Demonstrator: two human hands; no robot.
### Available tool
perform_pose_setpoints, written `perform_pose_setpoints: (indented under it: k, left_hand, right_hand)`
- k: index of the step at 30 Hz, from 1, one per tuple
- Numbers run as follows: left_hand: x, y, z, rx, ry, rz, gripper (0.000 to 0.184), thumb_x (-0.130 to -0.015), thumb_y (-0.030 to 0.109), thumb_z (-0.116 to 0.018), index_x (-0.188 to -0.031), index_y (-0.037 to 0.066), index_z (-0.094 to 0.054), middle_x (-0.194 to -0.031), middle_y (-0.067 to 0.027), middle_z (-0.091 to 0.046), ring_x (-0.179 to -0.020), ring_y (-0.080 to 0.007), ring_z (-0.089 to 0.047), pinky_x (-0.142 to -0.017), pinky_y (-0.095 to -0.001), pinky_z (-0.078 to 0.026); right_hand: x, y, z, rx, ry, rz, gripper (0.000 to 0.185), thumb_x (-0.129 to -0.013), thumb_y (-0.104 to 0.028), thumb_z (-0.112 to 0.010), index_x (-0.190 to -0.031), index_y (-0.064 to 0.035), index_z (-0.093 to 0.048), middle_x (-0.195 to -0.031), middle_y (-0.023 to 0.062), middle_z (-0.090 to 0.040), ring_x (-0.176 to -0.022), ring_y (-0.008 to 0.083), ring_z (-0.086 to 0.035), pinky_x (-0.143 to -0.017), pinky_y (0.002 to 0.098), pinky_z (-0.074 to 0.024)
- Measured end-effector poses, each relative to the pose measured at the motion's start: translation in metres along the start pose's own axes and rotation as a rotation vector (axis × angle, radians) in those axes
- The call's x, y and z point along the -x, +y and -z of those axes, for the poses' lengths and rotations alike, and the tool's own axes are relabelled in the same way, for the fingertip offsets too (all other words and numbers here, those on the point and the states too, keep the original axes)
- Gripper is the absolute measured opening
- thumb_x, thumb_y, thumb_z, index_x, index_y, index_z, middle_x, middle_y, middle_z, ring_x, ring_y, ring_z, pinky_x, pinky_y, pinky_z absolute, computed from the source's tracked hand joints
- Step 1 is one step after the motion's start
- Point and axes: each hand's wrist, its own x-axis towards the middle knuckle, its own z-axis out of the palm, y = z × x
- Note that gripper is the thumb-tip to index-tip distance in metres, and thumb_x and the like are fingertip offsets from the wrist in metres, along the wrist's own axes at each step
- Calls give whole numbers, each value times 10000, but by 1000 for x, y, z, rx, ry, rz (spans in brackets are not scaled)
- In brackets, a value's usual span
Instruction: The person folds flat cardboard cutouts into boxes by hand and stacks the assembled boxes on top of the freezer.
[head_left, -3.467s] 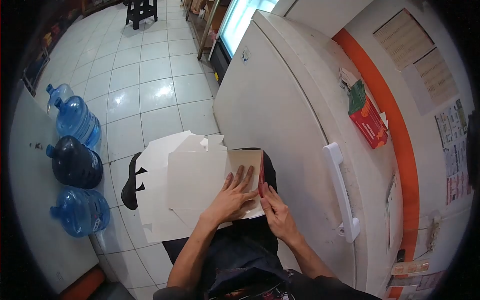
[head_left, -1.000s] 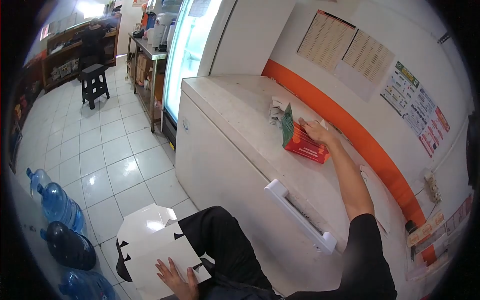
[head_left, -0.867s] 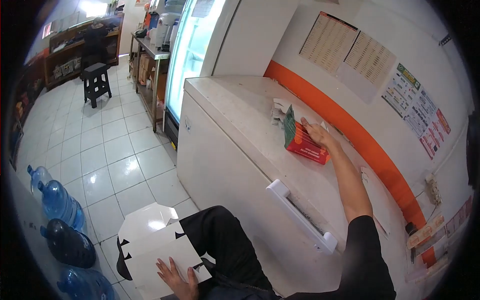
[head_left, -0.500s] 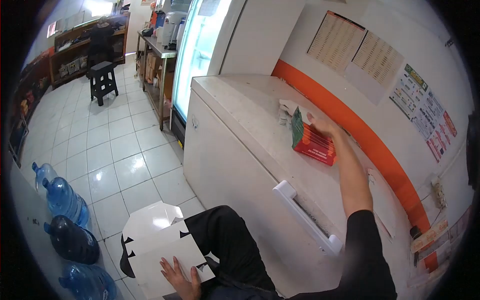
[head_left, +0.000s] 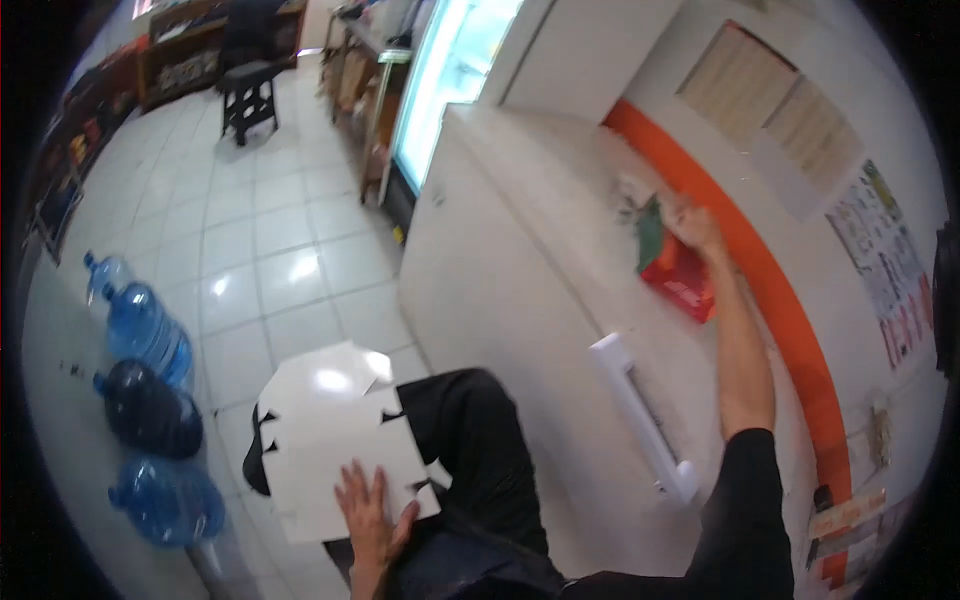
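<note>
My left hand (head_left: 370, 515) lies flat, fingers spread, on a white die-cut cardboard sheet (head_left: 330, 420) with notched edges, which rests across my lap. My right arm stretches out over a white chest freezer (head_left: 520, 250). At its end my right hand (head_left: 700, 228) is at the top of a red and green box (head_left: 682, 280) standing on the lid. Blur and the box hide its fingertips, so I cannot make out whether they hold anything. Beside the box lies a small pale crumpled item (head_left: 630, 195), too blurred to name.
Several large water bottles (head_left: 150, 335) stand along the left wall. Farther off are a black stool (head_left: 248, 95), a metal-edged table (head_left: 375, 45) and a lit glass-door fridge (head_left: 450, 75). The freezer's white handle (head_left: 645, 415) sticks out near my right arm. Printed sheets hang on the wall.
My view has tipped downward and shifted left, so the scene sits higher and farther right. My left hand stays on the cardboard; my right hand remains at the box.
</note>
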Motion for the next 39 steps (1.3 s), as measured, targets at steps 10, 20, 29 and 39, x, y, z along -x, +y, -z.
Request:
perform_pose_setpoints:
  k: [10,20,29,39]
  left_hand:
    - [0,-49,31,-70,-190,-254,750,-853,524,-783,-1464,140,-581,-1623,-206,-386,-1519,-420,-325,-1236,-545,-261]
    - [-5,-49,38,-110,91,272,860,-794,563,-843,-1500,175,-541,-1657,-285,-225,-1548,-509,-139,-1243,-646,-118]
    - [-13,-72,28,181,422,676,1126,-814,552,-840,-1564,-89,-299,-1620,-384,-197,-1522,-486,-244,-1238,-516,-250]
    - [7,7,19,417,223,530,735,-850,276,-844,-1386,-118,-531,-1234,-222,-631,-1121,-351,-633,-1012,-440,-484]
  right_hand:
    - [217,-256,21,-345,328,495,400,-1121,-347,-446,-1219,-43,-687,-1249,109,-689,-1191,207,-631,-1047,373,-469]
    - [407,-310,-181,-669,-686,112,632,-972,-353,-715,-1430,47,-540,-1170,238,-707,-949,307,-745,-839,397,-580]
    - [432,-336,-213,-998,-754,-89,582,-994,-137,-658,-1523,-1,-456,-1046,169,-682,-861,247,-711,-772,374,-566]
    - [413,-253,-137,-600,-505,-111,578,-980,-153,-689,-1494,29,-495,-1162,172,-621,-1040,255,-630,-914,377,-519]
